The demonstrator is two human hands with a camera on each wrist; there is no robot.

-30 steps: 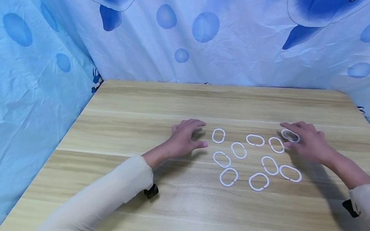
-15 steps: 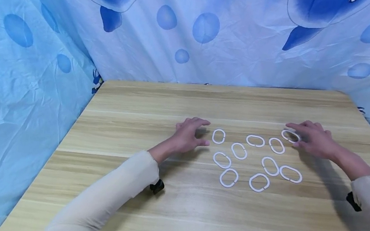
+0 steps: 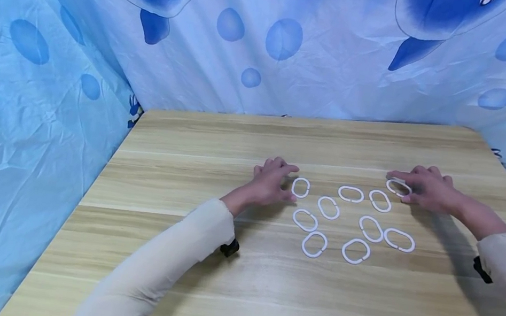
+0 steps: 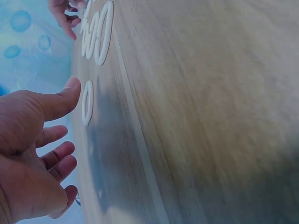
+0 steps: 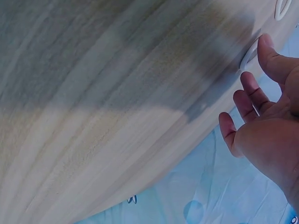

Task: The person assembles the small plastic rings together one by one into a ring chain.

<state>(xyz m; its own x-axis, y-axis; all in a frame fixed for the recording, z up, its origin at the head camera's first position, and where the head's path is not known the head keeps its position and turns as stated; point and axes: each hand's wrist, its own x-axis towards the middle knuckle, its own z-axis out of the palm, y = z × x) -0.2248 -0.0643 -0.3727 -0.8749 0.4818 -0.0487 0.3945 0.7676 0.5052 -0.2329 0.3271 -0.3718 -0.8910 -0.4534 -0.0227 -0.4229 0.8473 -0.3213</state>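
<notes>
White oval split rings, several of them, lie flat on the wooden table in the head view. My left hand (image 3: 271, 182) is at the leftmost ring (image 3: 293, 187), thumb and forefinger spread on either side of its near end. In the left wrist view the thumb tip of that hand (image 4: 32, 149) comes close beside the ring (image 4: 90, 102), and the fingers are loosely bent. My right hand (image 3: 430, 191) is over the far right ring (image 3: 388, 185), with thumb and forefinger apart about it. The right wrist view has this ring (image 5: 244, 60) partly hidden behind the thumb.
Between the hands lie more rings, such as a near one (image 3: 343, 253) and a right one (image 3: 413, 245) that meets its neighbour. The wooden table (image 3: 260, 310) has a blue dolphin-print curtain (image 3: 187, 73) along its back and left side.
My left hand has moved right, up to the leftmost ring. My right hand has shifted slightly right and stays at the far right ring. The rings keep their places.
</notes>
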